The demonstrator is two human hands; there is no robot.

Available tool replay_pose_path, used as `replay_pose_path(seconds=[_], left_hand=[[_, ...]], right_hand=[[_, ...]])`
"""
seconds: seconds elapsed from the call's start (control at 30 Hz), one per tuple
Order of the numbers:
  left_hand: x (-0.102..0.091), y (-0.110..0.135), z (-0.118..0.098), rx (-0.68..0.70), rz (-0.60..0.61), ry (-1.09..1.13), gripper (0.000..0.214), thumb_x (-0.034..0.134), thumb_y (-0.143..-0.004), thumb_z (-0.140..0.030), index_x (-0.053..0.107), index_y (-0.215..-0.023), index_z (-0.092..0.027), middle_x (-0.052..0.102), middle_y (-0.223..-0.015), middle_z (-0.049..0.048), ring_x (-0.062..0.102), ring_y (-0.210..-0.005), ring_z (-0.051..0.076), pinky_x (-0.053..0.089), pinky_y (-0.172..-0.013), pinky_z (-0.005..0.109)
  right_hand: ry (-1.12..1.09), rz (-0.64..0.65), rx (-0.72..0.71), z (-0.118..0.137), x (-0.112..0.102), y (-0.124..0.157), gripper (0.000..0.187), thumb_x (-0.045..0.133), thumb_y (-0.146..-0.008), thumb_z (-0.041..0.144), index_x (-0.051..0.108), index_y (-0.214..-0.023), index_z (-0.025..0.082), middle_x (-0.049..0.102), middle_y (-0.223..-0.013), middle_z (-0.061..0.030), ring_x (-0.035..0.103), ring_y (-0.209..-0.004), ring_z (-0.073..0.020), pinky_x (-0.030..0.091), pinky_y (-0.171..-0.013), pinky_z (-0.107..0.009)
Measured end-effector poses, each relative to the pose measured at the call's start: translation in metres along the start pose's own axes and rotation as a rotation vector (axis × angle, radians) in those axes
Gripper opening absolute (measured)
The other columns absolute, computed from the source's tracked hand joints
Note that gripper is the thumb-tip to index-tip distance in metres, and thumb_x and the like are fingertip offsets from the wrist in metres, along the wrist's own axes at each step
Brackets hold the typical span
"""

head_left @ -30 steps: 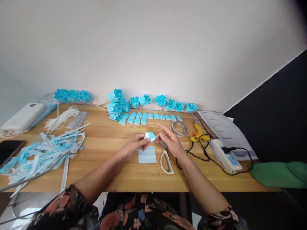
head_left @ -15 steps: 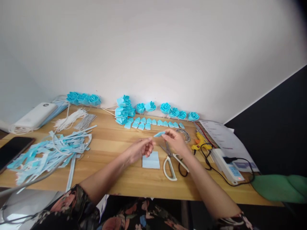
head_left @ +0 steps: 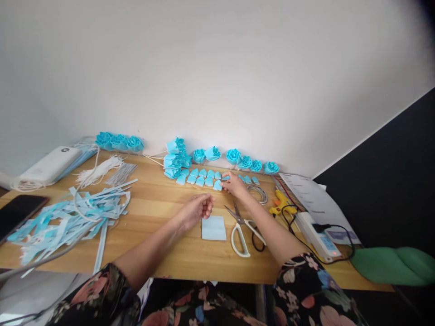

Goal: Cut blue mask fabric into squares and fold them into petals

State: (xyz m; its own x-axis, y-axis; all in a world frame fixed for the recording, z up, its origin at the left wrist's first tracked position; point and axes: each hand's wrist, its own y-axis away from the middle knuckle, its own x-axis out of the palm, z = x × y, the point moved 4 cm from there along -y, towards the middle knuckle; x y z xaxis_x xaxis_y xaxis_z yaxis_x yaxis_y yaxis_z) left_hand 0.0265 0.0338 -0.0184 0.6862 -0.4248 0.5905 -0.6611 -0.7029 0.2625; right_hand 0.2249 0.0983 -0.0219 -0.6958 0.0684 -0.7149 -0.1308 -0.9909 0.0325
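Observation:
At the right end of the front row of cut petals, my right hand (head_left: 233, 185) pinches the edge of a light-blue petal (head_left: 217, 185) lying on the table. My left hand (head_left: 199, 209) hovers above the wood with its fingers loosely curled, and nothing shows in it. Just in front of it lies a square stack of pale blue sheets (head_left: 214, 228). White-handled scissors (head_left: 240, 222) rest with blades parted below my right forearm. Behind the petals stand blue crepe-like flowers (head_left: 172, 159), some on thin white stems.
A heap of blue and white strips (head_left: 78, 213) covers the left side, near a phone (head_left: 20, 213) and a white power bank (head_left: 50, 165). To the right are a wire coil (head_left: 260, 194), a yellow glue gun (head_left: 282, 202), a power strip (head_left: 317, 237) with cords and a printed sheet (head_left: 317, 203).
My right hand has moved forward and left, bringing the petal from mid-air down to the end of the front row. My left hand has shifted slightly left.

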Motion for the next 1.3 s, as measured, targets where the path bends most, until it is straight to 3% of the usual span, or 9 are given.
replay_pose_path(seconds=[0.5, 0.6, 0.73, 0.87, 1.07, 1.2, 1.3], left_hand=[[0.001, 0.001, -0.002, 0.005, -0.013, 0.001, 0.022, 0.056, -0.082, -0.037, 0.056, -0.081, -0.015, 0.049, -0.053, -0.0033, 0.044, -0.042, 0.008, 0.030, -0.041, 0.020], [-0.001, 0.001, -0.002, 0.008, -0.020, -0.006, 0.023, 0.054, -0.084, -0.038, 0.055, -0.081, -0.015, 0.049, -0.053, -0.0036, 0.044, -0.042, 0.008, 0.030, -0.041, 0.020], [-0.003, 0.000, 0.000, 0.007, -0.018, -0.007, 0.024, 0.050, -0.087, -0.038, 0.055, -0.082, -0.016, 0.049, -0.053, -0.0037, 0.044, -0.042, 0.008, 0.031, -0.041, 0.020], [-0.003, -0.001, 0.000, 0.001, -0.012, -0.027, 0.027, 0.049, -0.087, -0.042, 0.055, -0.082, -0.016, 0.049, -0.053, -0.0035, 0.044, -0.042, 0.009, 0.032, -0.042, 0.020], [-0.001, 0.000, -0.001, 0.073, -0.023, -0.170, 0.032, 0.059, -0.080, -0.046, 0.056, -0.081, -0.014, 0.050, -0.055, -0.0028, 0.045, -0.044, 0.009, 0.031, -0.042, 0.020], [0.001, 0.001, -0.002, 0.096, -0.053, -0.268, 0.039, 0.064, -0.074, -0.051, 0.057, -0.080, -0.014, 0.051, -0.055, -0.0022, 0.045, -0.045, 0.009, 0.031, -0.041, 0.020], [0.000, 0.001, -0.004, 0.113, -0.064, -0.340, 0.042, 0.064, -0.072, -0.055, 0.058, -0.079, -0.014, 0.051, -0.055, -0.0019, 0.044, -0.045, 0.009, 0.032, -0.042, 0.021]], right_hand=[[0.282, -0.061, -0.033, 0.023, -0.012, -0.007, 0.024, 0.064, -0.082, 0.022, 0.060, -0.106, 0.020, 0.067, -0.064, 0.0027, 0.062, -0.059, -0.0142, 0.040, -0.057, -0.022], [0.322, -0.138, -0.051, 0.027, -0.036, 0.001, 0.023, 0.055, -0.090, 0.030, 0.060, -0.110, 0.020, 0.069, -0.067, 0.0012, 0.063, -0.065, -0.0154, 0.040, -0.061, -0.023], [0.377, -0.225, -0.053, 0.026, -0.087, 0.024, 0.026, 0.046, -0.094, 0.034, 0.061, -0.111, 0.022, 0.071, -0.076, -0.0004, 0.063, -0.070, -0.0160, 0.039, -0.061, -0.024], [0.564, -0.191, -0.037, 0.013, -0.117, 0.057, 0.024, 0.049, -0.092, 0.032, 0.065, -0.107, 0.023, 0.073, -0.088, -0.0020, 0.065, -0.076, -0.0171, 0.037, -0.061, -0.024], [0.669, -0.061, -0.036, -0.019, -0.099, 0.095, 0.012, 0.065, -0.082, 0.031, 0.072, -0.089, 0.023, 0.074, -0.084, -0.0033, 0.065, -0.077, -0.0200, 0.034, -0.059, -0.024], [0.698, -0.101, -0.033, -0.027, -0.087, 0.105, 0.018, 0.059, -0.087, 0.027, 0.069, -0.074, 0.019, 0.072, -0.081, -0.0073, 0.064, -0.079, -0.0205, 0.035, -0.063, -0.026], [0.675, -0.163, -0.045, -0.025, -0.090, 0.108, 0.022, 0.053, -0.090, 0.023, 0.068, -0.075, 0.019, 0.071, -0.086, -0.0089, 0.062, -0.086, -0.0212, 0.038, -0.068, -0.026]])
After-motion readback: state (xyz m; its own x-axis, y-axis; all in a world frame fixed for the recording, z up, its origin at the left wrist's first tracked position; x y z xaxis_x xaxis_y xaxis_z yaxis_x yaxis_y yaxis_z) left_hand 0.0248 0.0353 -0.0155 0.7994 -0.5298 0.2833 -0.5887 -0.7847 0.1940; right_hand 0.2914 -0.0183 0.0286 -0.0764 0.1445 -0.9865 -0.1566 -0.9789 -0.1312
